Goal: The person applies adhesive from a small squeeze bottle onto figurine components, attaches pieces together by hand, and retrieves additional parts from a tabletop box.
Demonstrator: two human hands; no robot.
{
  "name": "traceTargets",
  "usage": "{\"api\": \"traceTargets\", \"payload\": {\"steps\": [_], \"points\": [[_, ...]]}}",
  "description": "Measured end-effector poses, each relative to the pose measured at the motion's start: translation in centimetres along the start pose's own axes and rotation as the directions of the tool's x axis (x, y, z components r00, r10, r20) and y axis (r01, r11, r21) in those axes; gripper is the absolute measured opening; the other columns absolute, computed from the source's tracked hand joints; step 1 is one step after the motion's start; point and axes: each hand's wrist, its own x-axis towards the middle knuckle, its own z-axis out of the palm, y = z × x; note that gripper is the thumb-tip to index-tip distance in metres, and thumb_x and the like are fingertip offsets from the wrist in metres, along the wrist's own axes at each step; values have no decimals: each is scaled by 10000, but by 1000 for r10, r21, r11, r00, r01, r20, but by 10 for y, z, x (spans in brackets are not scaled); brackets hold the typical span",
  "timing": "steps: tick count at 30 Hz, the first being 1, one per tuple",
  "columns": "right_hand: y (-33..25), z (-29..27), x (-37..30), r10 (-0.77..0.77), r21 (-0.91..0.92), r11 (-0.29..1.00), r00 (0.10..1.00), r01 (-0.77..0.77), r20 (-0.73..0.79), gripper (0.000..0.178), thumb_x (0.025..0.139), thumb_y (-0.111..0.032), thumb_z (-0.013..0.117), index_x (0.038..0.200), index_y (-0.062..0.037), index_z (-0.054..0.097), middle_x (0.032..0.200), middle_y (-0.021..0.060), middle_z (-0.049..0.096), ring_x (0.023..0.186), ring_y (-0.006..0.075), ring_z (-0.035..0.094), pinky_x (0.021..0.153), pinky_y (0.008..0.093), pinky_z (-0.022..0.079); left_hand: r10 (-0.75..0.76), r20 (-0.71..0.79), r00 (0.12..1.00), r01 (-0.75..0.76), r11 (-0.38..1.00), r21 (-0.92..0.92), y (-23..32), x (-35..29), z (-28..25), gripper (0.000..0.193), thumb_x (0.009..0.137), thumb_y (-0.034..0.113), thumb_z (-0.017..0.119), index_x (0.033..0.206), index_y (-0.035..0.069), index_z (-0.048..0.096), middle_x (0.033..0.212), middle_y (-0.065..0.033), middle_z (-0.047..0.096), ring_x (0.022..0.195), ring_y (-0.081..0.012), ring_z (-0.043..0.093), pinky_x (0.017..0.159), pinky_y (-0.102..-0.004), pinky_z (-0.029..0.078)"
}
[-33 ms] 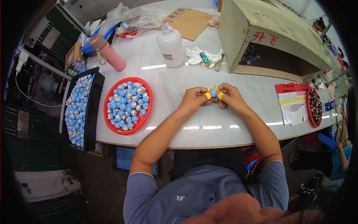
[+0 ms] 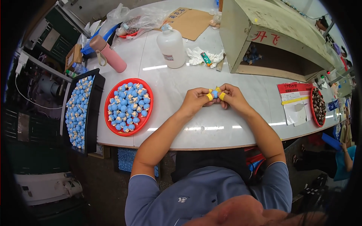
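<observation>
Above the middle of the table, my left hand [image 2: 195, 101] and my right hand [image 2: 236, 99] meet fingertip to fingertip. Between them they pinch a small blue ball-shaped piece [image 2: 215, 94]. Yellow tape wraps several of my fingertips and covers part of the view of the piece. To the left of my left hand stands a round red tray [image 2: 149, 113], holding many blue balls with cream-coloured parts. Further left is a long black bin [image 2: 98, 88] full of similar blue and cream pieces.
A white plastic bottle [image 2: 171, 49], a pink flask [image 2: 113, 56] and crumpled tissue [image 2: 195, 57] stand or lie farther back. An open-fronted metal cabinet [image 2: 241, 37] takes up the back right. On the right are a red-and-white sheet [image 2: 294, 98] and a red tray of dark pieces [image 2: 318, 107].
</observation>
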Motion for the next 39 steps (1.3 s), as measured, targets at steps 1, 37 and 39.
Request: {"api": "traceTargets", "payload": {"steps": [1, 37, 39], "points": [[0, -1, 1, 28, -25, 999, 999, -28, 16, 154, 911, -136, 588, 974, -1, 550, 740, 41, 608, 535, 70, 542, 460, 200, 416, -28, -7, 1000, 28, 1000, 6, -1, 0, -1, 248, 917, 102, 590, 1117, -46, 594, 1012, -116, 659, 871, -163, 671, 758, -236, 547], [8, -5, 6, -13, 17, 1000, 984, 16, -178, 86, 928, -173, 560, 948, -97, 595, 676, -32, 520, 527, 24, 417, 455, 182, 308, 721, -511, 468, 438, 313, 843, 102, -129, -156, 604, 698, 240, 681, 1225, -14, 533, 919, -111, 650, 884, -269, 634, 813, -375, 485], [6, 3, 8, -15, 15, 1000, 989, 18, -148, 89, 930, -175, 562, 947, -94, 594, 678, -36, 520, 526, 23, 413, 455, 181, 306, 723, -525, 450, 515, 271, 814, 102, -153, -168, 605, 697, 248, 681, 1225, -10, 535, 933, -114, 654, 898, -277, 633, 814, -381, 485]]}}
